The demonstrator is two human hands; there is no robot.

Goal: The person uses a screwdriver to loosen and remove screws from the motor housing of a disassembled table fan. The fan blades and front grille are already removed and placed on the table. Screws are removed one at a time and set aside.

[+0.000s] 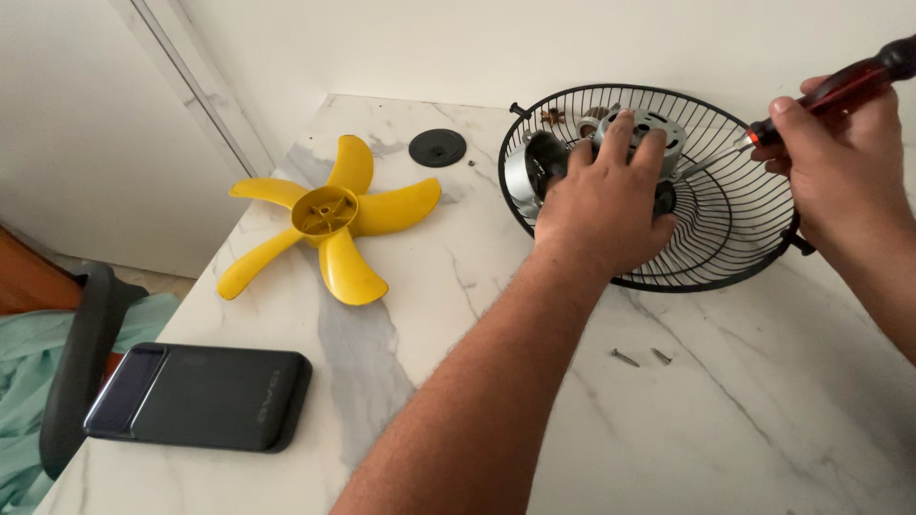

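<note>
My left hand (603, 200) grips a grey metal fan motor (637, 132) that sits in a black wire fan guard (735, 205) on the marble table. My right hand (840, 157) holds a screwdriver with a dark red handle (844, 84); its metal shaft points left and down toward the motor. Part of the motor is hidden under my left fingers. Two loose screws (639, 358) lie on the table in front of the guard.
A yellow five-blade fan propeller (329, 215) lies at the left. A round black cap (438, 148) sits behind it. A dark flat device (200, 396) rests near the table's front left edge, beside a black chair arm (81, 353). White wall behind.
</note>
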